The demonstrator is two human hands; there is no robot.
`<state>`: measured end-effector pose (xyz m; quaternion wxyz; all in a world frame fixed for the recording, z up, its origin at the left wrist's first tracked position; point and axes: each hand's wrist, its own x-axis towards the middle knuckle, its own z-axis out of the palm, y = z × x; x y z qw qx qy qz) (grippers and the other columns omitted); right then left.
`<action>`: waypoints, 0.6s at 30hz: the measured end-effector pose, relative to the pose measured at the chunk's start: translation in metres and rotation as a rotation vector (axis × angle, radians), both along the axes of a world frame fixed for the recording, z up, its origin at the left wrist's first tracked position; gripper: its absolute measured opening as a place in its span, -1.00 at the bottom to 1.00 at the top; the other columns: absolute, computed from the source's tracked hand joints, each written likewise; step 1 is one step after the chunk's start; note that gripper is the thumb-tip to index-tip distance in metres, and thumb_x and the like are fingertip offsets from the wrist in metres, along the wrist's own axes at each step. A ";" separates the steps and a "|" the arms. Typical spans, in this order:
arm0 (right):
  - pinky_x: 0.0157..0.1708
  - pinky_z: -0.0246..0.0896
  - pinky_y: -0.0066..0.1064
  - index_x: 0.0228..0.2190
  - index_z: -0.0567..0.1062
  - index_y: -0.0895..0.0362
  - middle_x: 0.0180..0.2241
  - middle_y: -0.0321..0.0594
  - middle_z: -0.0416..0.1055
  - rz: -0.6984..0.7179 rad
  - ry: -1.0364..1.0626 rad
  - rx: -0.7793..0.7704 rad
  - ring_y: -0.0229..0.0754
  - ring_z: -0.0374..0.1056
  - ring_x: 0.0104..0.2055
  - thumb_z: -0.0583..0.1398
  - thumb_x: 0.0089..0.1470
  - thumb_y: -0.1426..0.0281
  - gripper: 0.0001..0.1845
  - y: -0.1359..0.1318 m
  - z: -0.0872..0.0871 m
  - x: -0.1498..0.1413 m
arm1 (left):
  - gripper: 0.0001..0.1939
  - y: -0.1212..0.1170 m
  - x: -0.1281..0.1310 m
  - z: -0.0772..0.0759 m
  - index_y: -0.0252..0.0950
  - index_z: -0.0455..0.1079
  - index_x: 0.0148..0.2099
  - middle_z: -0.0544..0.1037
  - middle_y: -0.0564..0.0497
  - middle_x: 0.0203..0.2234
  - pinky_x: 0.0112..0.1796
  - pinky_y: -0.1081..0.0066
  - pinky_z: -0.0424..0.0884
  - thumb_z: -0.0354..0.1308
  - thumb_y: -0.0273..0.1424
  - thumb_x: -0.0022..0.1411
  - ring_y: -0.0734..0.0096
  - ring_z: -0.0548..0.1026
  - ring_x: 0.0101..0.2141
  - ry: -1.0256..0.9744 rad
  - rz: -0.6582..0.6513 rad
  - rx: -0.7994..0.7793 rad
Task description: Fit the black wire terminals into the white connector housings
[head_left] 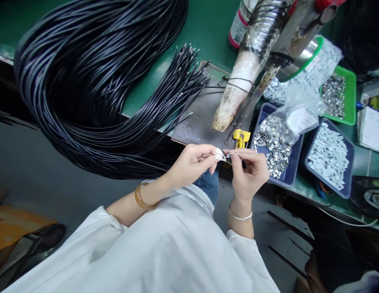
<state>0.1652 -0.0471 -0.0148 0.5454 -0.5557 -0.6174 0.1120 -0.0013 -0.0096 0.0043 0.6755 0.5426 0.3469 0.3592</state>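
In front of my body, at the bench edge, my two hands meet fingertip to fingertip. My left hand is closed in a pinch, with a white wrap around a fingertip; what it grips is mostly hidden. Thumb and forefinger of my right hand pinch a small shiny metal piece, which touches or nearly touches the left fingertips. Just behind the right fingers is a yellow clip-like part. A big coiled bundle of black cables lies to the left, its cut ends fanned toward the middle.
A wrapped tube slants over a dark board. At right stand a blue tray of metal pieces with a plastic bag, another tray of pale small parts, and a green tray. A can stands behind.
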 end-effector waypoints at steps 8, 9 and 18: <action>-0.56 0.16 -0.53 -0.23 0.52 0.04 -0.64 -0.50 0.29 -0.040 -0.487 0.000 -0.43 0.18 -0.65 0.29 0.14 0.42 -0.88 -0.016 0.013 -0.003 | -0.73 -0.003 -0.004 -0.004 -0.39 0.46 -0.36 0.40 0.10 -0.64 -0.52 0.57 0.25 0.12 -0.33 0.34 0.64 0.29 -0.61 -0.097 0.014 -0.025; -0.56 0.14 -0.54 -0.26 0.51 0.05 -0.65 -0.51 0.26 -0.029 -0.499 -0.016 -0.44 0.17 -0.65 0.28 0.14 0.43 -0.91 -0.015 0.016 -0.006 | -0.76 -0.005 -0.003 -0.005 -0.40 0.50 -0.29 0.41 0.10 -0.63 -0.51 0.57 0.28 0.11 -0.35 0.35 0.62 0.32 -0.59 -0.071 0.031 0.023; -0.60 0.16 -0.58 -0.36 0.44 0.08 -0.51 -0.42 0.37 -0.017 0.009 -0.228 -0.43 0.27 -0.58 0.22 0.21 0.31 -0.88 -0.011 0.018 -0.012 | -0.79 -0.009 0.006 -0.018 -0.52 0.59 -0.15 0.43 0.06 -0.63 -0.53 0.58 0.26 0.14 -0.58 0.27 0.62 0.27 -0.60 0.111 0.341 0.797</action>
